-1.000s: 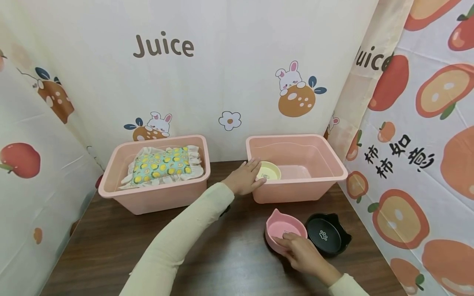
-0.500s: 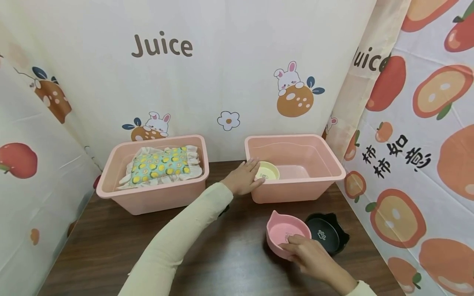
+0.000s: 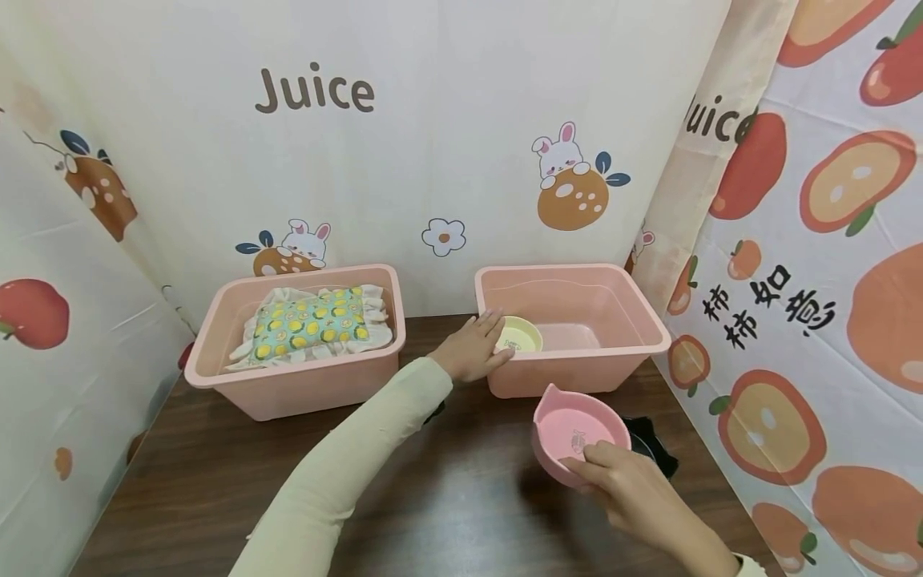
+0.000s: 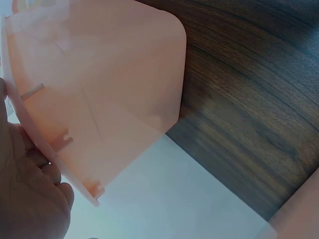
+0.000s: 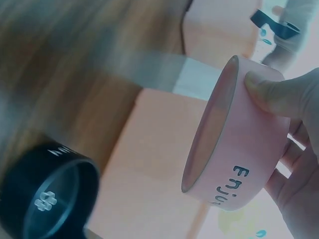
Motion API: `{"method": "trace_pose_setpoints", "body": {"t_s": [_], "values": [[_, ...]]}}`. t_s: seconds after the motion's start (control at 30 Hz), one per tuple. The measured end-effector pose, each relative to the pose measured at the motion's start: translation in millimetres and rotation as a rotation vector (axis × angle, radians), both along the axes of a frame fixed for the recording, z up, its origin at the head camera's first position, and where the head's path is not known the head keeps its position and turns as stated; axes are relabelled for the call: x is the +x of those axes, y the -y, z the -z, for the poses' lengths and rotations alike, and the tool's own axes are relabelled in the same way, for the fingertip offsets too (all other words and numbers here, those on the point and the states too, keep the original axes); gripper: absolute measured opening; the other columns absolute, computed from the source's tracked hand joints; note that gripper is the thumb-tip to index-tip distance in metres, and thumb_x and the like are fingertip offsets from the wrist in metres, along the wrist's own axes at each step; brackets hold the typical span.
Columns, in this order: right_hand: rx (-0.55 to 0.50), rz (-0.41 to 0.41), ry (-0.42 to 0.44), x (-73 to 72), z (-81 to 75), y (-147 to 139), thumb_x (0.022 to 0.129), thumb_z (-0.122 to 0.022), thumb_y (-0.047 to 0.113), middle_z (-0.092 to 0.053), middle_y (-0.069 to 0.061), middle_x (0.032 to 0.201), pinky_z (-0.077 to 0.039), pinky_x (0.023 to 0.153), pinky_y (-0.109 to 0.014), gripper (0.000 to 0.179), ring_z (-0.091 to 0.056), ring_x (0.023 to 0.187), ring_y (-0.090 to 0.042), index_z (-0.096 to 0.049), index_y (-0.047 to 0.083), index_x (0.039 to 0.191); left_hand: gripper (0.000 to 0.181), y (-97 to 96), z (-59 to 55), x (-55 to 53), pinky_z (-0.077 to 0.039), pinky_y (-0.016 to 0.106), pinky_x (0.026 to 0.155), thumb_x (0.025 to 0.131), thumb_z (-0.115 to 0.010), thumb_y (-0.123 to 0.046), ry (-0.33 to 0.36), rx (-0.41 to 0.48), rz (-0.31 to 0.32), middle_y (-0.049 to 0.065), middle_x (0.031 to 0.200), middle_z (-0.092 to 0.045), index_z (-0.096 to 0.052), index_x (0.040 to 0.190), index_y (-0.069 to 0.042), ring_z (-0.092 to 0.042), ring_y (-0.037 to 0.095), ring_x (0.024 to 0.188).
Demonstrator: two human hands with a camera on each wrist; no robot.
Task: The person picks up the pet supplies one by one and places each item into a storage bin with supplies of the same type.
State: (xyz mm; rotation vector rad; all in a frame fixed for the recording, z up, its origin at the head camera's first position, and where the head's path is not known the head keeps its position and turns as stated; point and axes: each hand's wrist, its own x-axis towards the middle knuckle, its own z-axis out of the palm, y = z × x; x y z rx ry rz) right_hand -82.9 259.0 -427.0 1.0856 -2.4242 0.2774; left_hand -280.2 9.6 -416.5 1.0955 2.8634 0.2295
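Note:
My right hand (image 3: 634, 489) grips a pink cat-eared pet bowl (image 3: 577, 429) by its near wall, and a shadow falls on the table below it. In the right wrist view the bowl (image 5: 244, 144) is tilted, lettering on its side, with the thumb pressed on the wall. Behind it in the head view a black cat-eared bowl (image 3: 652, 449) is partly hidden. My left hand (image 3: 469, 346) rests on the left rim of the right pink bin (image 3: 570, 375), fingers straight and thumb over the front edge. A yellow bowl (image 3: 522, 332) lies inside that bin beside the hand.
A second pink bin (image 3: 317, 385) stands at the back left, holding a lemon-print cushion (image 3: 310, 324) with white ruffles. Both bins stand on the dark wooden table (image 3: 447, 497) against a printed curtain (image 3: 447, 144). Another printed cloth (image 3: 829, 320) hangs along the right side.
The pink bowl has risen off the table in my right hand and shifted right, now covering much of the black bowl. My left hand stays on the bin rim.

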Motion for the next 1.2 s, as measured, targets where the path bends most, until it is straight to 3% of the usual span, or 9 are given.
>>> {"method": "trace_pose_setpoints", "body": {"t_s": [0.13,0.3,0.43,0.57,0.73,0.9,1.03,1.13,1.2], "values": [[-0.018,0.013,-0.036,-2.9,-12.2,-3,0.060,-0.081,0.012,-0.038,0.014,0.073,-0.035,0.049,-0.017,0.043,-0.039,0.062,-0.002,-0.073,0.026,0.099,0.073,-0.1,-1.3,0.2,-0.012,0.039,0.119,0.101,-0.027,-0.053,0.001,-0.007,-0.002,0.012,0.161,-0.011,-0.017,0.152,-0.002,-0.008,0.024,0.148],[-0.019,0.034,-0.041,-9.0,-27.4,-8,0.067,-0.074,0.016,-0.036,0.014,0.072,-0.035,0.049,-0.017,0.035,-0.036,0.060,-0.002,-0.073,0.025,0.100,0.072,-0.9,-1.5,-0.1,-0.012,0.039,0.119,0.101,-0.027,-0.053,-0.002,-0.024,-0.005,0.011,0.161,-0.011,-0.017,0.153,-0.003,-0.007,0.023,0.148],[-0.020,0.054,-0.048,-15.0,-38.7,-12,0.085,-0.064,0.029,-0.035,0.013,0.071,-0.033,0.049,-0.016,0.020,-0.031,0.060,-0.001,-0.074,0.022,0.101,0.073,-1.2,0.0,-0.9,-0.014,0.040,0.119,0.101,-0.026,-0.053,-0.004,-0.032,-0.006,0.011,0.161,-0.010,-0.016,0.153,-0.003,-0.006,0.022,0.148],[-0.045,0.051,-0.084,-24.3,-46.8,-16,0.102,-0.037,0.044,-0.036,0.012,0.071,-0.029,0.048,-0.014,0.045,-0.030,0.060,-0.002,-0.075,0.020,0.101,0.072,-1.7,0.8,-1.3,-0.014,0.040,0.119,0.101,-0.026,-0.053,0.002,-0.028,-0.009,0.009,0.161,-0.008,-0.016,0.153,-0.003,-0.005,0.022,0.148],[-0.061,0.023,-0.129,-41.7,-52.4,-21,0.101,-0.033,0.046,-0.037,0.011,0.071,-0.027,0.047,-0.016,0.051,-0.030,0.059,-0.003,-0.075,0.016,0.102,0.073,-1.3,-0.1,0.5,-0.012,0.038,0.119,0.101,-0.025,-0.053,-0.003,-0.029,-0.014,0.008,0.161,-0.007,-0.017,0.153,-0.003,-0.006,0.022,0.148],[-0.021,0.033,-0.116,-57.6,-61.4,-25,0.101,-0.032,0.045,-0.038,0.010,0.071,-0.031,0.046,-0.020,0.052,-0.033,0.058,-0.004,-0.074,0.014,0.106,0.071,-0.8,-2.7,2.4,-0.014,0.039,0.119,0.102,-0.027,-0.051,-0.017,-0.032,-0.006,0.010,0.161,-0.009,-0.018,0.152,-0.002,-0.011,0.025,0.148],[0.028,0.068,-0.093,-69.4,-68.7,-27,0.091,-0.066,0.029,-0.040,0.009,0.071,-0.031,0.045,-0.021,0.023,-0.035,0.057,-0.006,-0.073,0.015,0.108,0.071,-1.1,-3.2,3.8,-0.013,0.039,0.119,0.102,-0.026,-0.052,-0.005,-0.030,-0.007,0.010,0.161,-0.008,-0.018,0.152,-0.002,-0.008,0.024,0.148],[0.047,0.090,-0.080,-80.0,-74.1,-27,0.072,-0.079,0.010,-0.042,0.008,0.071,-0.034,0.046,-0.023,0.036,-0.038,0.057,-0.008,-0.073,0.015,0.107,0.071,-1.4,-2.8,4.4,-0.011,0.039,0.119,0.102,-0.026,-0.052,0.001,-0.028,-0.011,0.009,0.161,-0.007,-0.017,0.153,-0.003,-0.006,0.023,0.148],[0.052,0.098,-0.078,-88.1,-76.9,-27,0.069,-0.080,0.007,-0.044,0.007,0.071,-0.038,0.048,-0.026,0.038,-0.042,0.059,-0.009,-0.074,0.014,0.106,0.071,-1.8,-2.0,4.2,-0.011,0.038,0.119,0.102,-0.025,-0.052,-0.003,-0.033,-0.014,0.009,0.161,-0.007,-0.017,0.153,-0.003,-0.005,0.023,0.148]]}}
